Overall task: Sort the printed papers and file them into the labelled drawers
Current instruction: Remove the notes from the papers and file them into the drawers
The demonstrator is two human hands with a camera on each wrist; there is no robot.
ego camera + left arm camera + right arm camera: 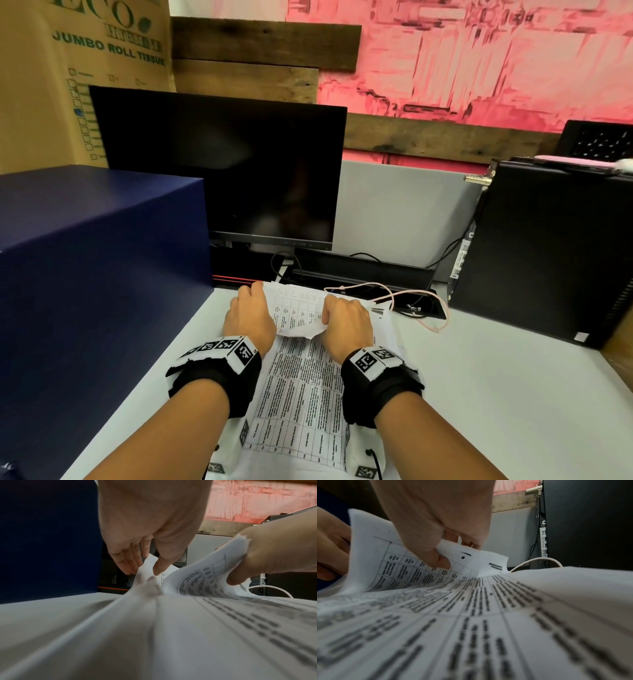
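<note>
White desk under you carries the papers (301, 387), long axis running near to far. Your left hand (250, 318) pinches the far left corner; your right hand (346, 325) curls the top sheet (294, 315), headed "SECURIT…", toward you. Far left, a box (102, 44) reads "JUMBO ROLL TISSUE".

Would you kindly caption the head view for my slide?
Both hands, left hand and right hand, lift a printed sheet off the stack.
</note>
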